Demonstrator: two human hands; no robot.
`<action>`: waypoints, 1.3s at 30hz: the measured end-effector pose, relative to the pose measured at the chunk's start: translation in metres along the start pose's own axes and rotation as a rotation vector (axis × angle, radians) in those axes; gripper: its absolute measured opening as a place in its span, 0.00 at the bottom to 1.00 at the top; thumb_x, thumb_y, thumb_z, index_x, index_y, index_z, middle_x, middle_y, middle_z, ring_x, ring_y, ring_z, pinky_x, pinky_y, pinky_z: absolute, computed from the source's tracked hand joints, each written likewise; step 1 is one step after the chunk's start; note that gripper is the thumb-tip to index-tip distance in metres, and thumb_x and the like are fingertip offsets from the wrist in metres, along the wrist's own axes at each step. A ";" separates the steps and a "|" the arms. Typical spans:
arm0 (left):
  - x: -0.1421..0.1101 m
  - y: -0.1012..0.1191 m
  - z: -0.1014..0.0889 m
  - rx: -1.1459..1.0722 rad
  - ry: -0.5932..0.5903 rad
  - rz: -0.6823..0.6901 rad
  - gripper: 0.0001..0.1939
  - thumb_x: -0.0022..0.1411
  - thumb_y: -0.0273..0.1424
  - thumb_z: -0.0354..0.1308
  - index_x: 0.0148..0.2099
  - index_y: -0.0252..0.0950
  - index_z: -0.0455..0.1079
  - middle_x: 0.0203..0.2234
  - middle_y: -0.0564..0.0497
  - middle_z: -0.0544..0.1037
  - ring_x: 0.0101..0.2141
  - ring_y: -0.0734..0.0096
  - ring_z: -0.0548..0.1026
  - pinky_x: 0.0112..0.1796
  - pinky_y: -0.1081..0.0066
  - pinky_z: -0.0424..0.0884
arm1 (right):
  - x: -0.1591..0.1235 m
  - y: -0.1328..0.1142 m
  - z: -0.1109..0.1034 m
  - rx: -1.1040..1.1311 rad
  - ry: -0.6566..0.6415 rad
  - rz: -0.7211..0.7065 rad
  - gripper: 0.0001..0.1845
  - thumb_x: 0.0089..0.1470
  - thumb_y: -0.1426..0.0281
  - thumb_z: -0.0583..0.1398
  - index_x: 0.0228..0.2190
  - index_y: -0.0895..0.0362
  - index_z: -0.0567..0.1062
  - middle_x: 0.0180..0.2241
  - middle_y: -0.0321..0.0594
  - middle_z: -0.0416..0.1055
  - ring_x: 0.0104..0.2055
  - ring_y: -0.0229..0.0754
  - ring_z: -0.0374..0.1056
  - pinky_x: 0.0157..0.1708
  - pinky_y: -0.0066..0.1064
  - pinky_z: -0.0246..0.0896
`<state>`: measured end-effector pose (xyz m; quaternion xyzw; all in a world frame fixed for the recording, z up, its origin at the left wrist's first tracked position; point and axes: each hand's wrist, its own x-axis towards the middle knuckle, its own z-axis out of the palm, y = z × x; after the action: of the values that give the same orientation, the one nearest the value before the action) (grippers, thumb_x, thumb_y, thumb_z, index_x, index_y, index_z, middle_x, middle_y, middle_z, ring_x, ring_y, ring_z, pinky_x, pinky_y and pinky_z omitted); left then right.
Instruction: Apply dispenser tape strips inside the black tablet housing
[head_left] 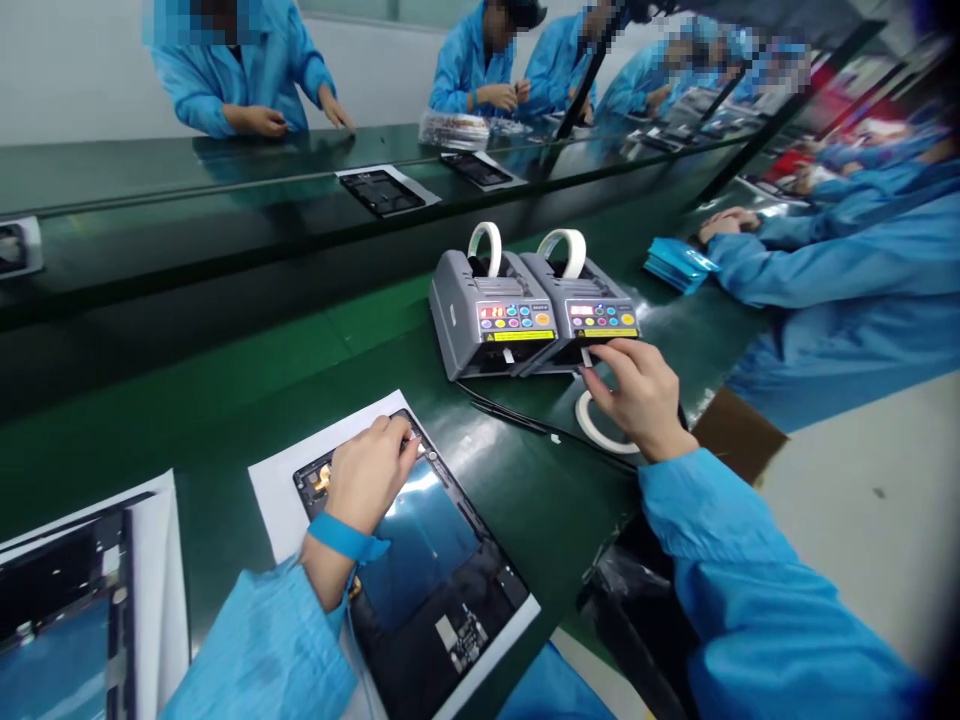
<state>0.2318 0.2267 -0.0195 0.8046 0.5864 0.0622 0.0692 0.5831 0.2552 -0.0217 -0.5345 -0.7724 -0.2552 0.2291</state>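
Observation:
My left hand (373, 465), with a blue wrist strap (346, 538), rests over the top edge of an opened tablet (427, 530). Its fingers are curled together near the tablet's upper corner; what they pinch, if anything, is too small to make out. The tablet lies on white paper (274, 500), its inner parts showing. My right hand (637, 395) reaches to the front of the right tape dispenser (592, 300), thumb and index finger closing on a short white strip of tape (586, 356) at its outlet. Another strip sticks out of the left tape dispenser (487, 310).
A tape roll (600, 425) and black cables (510, 415) lie beside the dispensers. Another opened tablet (67, 600) sits at left. Beyond is a raised line carrying tablet parts (382, 190). Blue-clothed co-workers sit across and at right, near blue packets (681, 264).

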 end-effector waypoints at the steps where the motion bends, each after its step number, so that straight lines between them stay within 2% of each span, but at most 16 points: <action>1: -0.001 -0.001 0.001 -0.016 0.003 -0.006 0.08 0.67 0.34 0.49 0.39 0.38 0.67 0.34 0.52 0.73 0.35 0.66 0.74 0.30 0.70 0.62 | 0.002 0.001 0.004 0.004 0.030 0.002 0.14 0.58 0.68 0.56 0.44 0.59 0.73 0.42 0.51 0.73 0.43 0.48 0.69 0.42 0.36 0.64; 4: -0.002 -0.001 0.005 -0.038 0.013 -0.010 0.07 0.67 0.34 0.51 0.40 0.38 0.67 0.34 0.52 0.73 0.36 0.65 0.74 0.33 0.69 0.64 | 0.005 0.002 0.011 0.030 0.125 0.000 0.08 0.57 0.69 0.57 0.37 0.57 0.75 0.37 0.47 0.74 0.38 0.45 0.70 0.37 0.35 0.66; 8: -0.010 0.005 -0.002 -0.043 0.031 -0.021 0.07 0.65 0.34 0.53 0.42 0.36 0.68 0.36 0.50 0.73 0.38 0.62 0.74 0.37 0.67 0.67 | 0.008 0.005 0.007 0.088 0.193 -0.054 0.05 0.56 0.71 0.58 0.32 0.56 0.76 0.35 0.43 0.74 0.36 0.43 0.71 0.35 0.33 0.67; 12: -0.045 0.011 -0.023 -0.016 0.015 0.005 0.08 0.64 0.33 0.54 0.44 0.35 0.69 0.37 0.47 0.73 0.41 0.57 0.71 0.40 0.62 0.69 | 0.008 -0.012 -0.008 0.166 0.212 -0.100 0.03 0.55 0.73 0.59 0.32 0.56 0.74 0.33 0.42 0.74 0.35 0.42 0.71 0.34 0.33 0.68; 14: -0.069 0.007 -0.032 0.019 0.016 0.029 0.09 0.64 0.33 0.55 0.45 0.36 0.69 0.38 0.47 0.72 0.41 0.57 0.71 0.41 0.60 0.70 | 0.008 -0.038 -0.018 0.243 0.163 -0.142 0.04 0.54 0.74 0.60 0.33 0.56 0.74 0.34 0.41 0.74 0.35 0.41 0.71 0.35 0.32 0.67; 16: -0.091 -0.001 -0.036 0.065 0.037 0.029 0.10 0.64 0.33 0.55 0.47 0.35 0.69 0.41 0.46 0.72 0.42 0.57 0.70 0.41 0.59 0.70 | 0.012 -0.074 -0.029 0.381 0.042 -0.227 0.06 0.54 0.75 0.61 0.36 0.56 0.73 0.36 0.40 0.74 0.36 0.39 0.70 0.35 0.30 0.67; 20: -0.114 -0.022 -0.028 0.181 0.081 -0.007 0.18 0.63 0.34 0.57 0.52 0.32 0.67 0.49 0.40 0.70 0.47 0.52 0.68 0.42 0.56 0.70 | 0.039 -0.158 -0.037 0.655 -0.133 -0.433 0.06 0.55 0.76 0.58 0.37 0.57 0.71 0.36 0.39 0.73 0.37 0.38 0.69 0.36 0.29 0.66; 24: -0.118 -0.032 -0.013 0.199 0.089 -0.037 0.24 0.63 0.38 0.57 0.57 0.31 0.64 0.53 0.39 0.68 0.51 0.50 0.67 0.46 0.55 0.69 | 0.070 -0.226 -0.012 0.704 -0.173 -0.490 0.05 0.56 0.75 0.56 0.35 0.58 0.72 0.35 0.38 0.74 0.36 0.39 0.70 0.33 0.30 0.64; 27: -0.118 -0.029 -0.007 0.161 0.099 -0.075 0.23 0.63 0.38 0.56 0.57 0.32 0.65 0.53 0.39 0.68 0.51 0.50 0.67 0.49 0.54 0.67 | 0.078 -0.255 0.012 0.681 -0.175 -0.498 0.06 0.56 0.74 0.55 0.34 0.58 0.72 0.35 0.38 0.74 0.35 0.39 0.70 0.30 0.30 0.62; 31: -0.119 -0.025 -0.003 0.111 0.107 -0.114 0.23 0.63 0.38 0.54 0.58 0.32 0.65 0.54 0.39 0.68 0.52 0.50 0.66 0.51 0.54 0.66 | 0.074 -0.265 0.028 0.678 -0.196 -0.542 0.06 0.57 0.73 0.55 0.35 0.58 0.73 0.36 0.39 0.74 0.34 0.38 0.70 0.30 0.30 0.62; 39: -0.119 -0.023 0.001 0.072 0.095 -0.140 0.24 0.65 0.38 0.49 0.59 0.29 0.63 0.55 0.39 0.67 0.53 0.51 0.64 0.52 0.54 0.64 | 0.070 -0.262 0.031 0.668 -0.186 -0.576 0.06 0.57 0.73 0.56 0.36 0.59 0.73 0.35 0.38 0.75 0.35 0.38 0.71 0.32 0.30 0.63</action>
<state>0.1739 0.1204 -0.0271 0.7598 0.6458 0.0741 0.0166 0.3106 0.2459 -0.0406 -0.2151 -0.9471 0.0036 0.2382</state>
